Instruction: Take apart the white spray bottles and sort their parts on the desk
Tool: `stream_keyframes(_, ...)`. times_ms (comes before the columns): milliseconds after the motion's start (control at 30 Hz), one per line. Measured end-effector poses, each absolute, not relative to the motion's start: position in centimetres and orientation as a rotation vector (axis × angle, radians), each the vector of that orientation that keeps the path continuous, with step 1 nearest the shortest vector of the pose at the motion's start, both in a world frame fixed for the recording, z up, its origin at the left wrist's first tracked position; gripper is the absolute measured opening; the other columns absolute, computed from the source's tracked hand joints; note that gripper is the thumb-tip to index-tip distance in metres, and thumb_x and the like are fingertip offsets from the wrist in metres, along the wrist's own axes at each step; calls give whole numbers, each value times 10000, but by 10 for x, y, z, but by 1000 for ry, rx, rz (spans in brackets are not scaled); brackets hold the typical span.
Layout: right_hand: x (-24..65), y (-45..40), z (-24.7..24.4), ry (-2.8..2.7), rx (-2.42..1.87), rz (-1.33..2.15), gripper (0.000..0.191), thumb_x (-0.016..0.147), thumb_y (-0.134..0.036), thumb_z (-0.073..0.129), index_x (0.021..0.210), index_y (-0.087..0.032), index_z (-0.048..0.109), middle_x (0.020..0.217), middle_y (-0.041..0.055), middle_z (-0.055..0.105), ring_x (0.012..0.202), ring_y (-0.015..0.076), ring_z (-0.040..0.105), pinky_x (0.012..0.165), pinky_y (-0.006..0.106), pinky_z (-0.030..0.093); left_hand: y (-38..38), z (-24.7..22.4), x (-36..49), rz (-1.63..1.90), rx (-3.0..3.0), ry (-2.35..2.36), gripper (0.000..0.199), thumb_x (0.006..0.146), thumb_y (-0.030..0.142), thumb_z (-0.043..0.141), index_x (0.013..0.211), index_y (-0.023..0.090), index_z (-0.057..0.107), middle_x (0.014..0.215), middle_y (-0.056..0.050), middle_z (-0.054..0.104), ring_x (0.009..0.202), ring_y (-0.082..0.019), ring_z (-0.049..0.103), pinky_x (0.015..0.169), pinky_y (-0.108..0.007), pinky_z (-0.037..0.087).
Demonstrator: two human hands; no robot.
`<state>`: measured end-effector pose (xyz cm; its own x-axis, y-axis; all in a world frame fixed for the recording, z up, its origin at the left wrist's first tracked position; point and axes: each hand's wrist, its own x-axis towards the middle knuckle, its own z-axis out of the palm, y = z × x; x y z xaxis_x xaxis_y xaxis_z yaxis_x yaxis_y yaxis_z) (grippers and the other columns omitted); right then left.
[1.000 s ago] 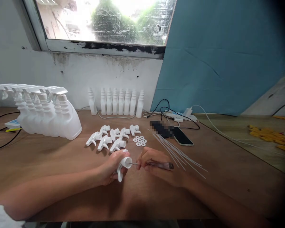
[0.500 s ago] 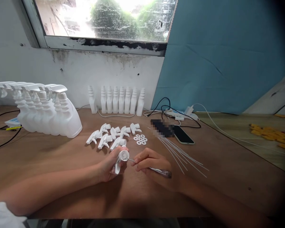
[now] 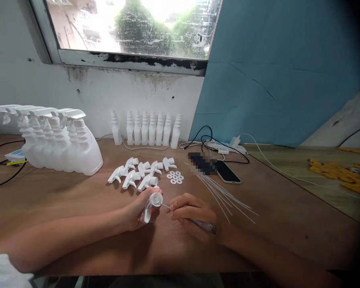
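My left hand [image 3: 138, 212] is wrapped round a white trigger spray head [image 3: 156, 199], its round collar opening facing me. My right hand [image 3: 193, 212] grips a thin metal tool with a clear handle [image 3: 205, 226]; it looks like a small screwdriver or pick. Its tip is at the right side of the collar, and I cannot tell whether it touches. Just beyond my left hand lie several more white trigger spray heads [image 3: 131, 179]. A cluster of white ring washers [image 3: 174, 177] lies to their right.
Thin white tubes [image 3: 225, 197] fan out right of my right hand, near a phone [image 3: 228, 172] and a blurred dark object [image 3: 202, 163]. White bottles [image 3: 145, 130] line the wall; larger spray bottles [image 3: 87, 148] stand left. Cables and a power strip [image 3: 225, 146] lie at the back.
The view has shifted slightly. Both hands keep their holds, and the tool's tip stays beside the collar with hardly any movement.
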<state>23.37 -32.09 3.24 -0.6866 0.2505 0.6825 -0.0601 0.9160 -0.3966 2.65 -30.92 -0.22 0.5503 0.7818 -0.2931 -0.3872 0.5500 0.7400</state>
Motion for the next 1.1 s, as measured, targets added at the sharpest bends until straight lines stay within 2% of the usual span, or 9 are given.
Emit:
stream_keyframes(300,236,-325,35,-2282,-160,449,242,880,-58,474,1067,-160,589,1017,99,592,999,132,600,863,240,519,-312,0,27,760,653,652,256,767,413,589,756,217,424,388,78,371,308,-54,233,329,-162,110)
stream_keyframes(667,236,-326,40,-2236,-178,361,259,871,-51,483,1082,-151,594,1056,115,576,1066,164,583,909,272,506,-307,-4,26,732,624,575,213,792,407,549,812,222,445,405,77,389,304,-48,191,319,-169,66)
stream_keyframes(933,237,-325,41,-2197,-243,594,213,902,-90,447,1034,-164,597,1021,90,584,961,139,599,863,283,516,-309,-1,25,703,636,564,229,762,379,584,754,215,425,398,78,373,294,-46,187,310,-173,53)
stream_keyframes(1100,237,-325,40,-2189,-222,573,221,885,-72,452,1024,-161,598,995,90,587,944,145,589,830,295,513,-310,-1,26,701,654,576,216,783,385,559,762,214,429,401,79,368,299,-46,181,310,-172,61)
